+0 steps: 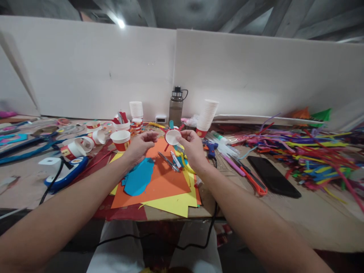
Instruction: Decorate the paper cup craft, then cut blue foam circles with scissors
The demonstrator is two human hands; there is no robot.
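Presently, right hand (pixel 191 147) pinches paper cup (pixel 173 138) over orange paper (pixel 167 187), coloured strips (pixel 171 124) already radiating around it; left hand (pixel 142 145) nearby, fingers parted, apparently empty; what remains cannot be judged.

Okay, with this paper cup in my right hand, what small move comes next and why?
Probably bring your empty-looking left hand to the free side of the round white paper cup with red strips: only your right hand holds it, so a second grip might steady it.
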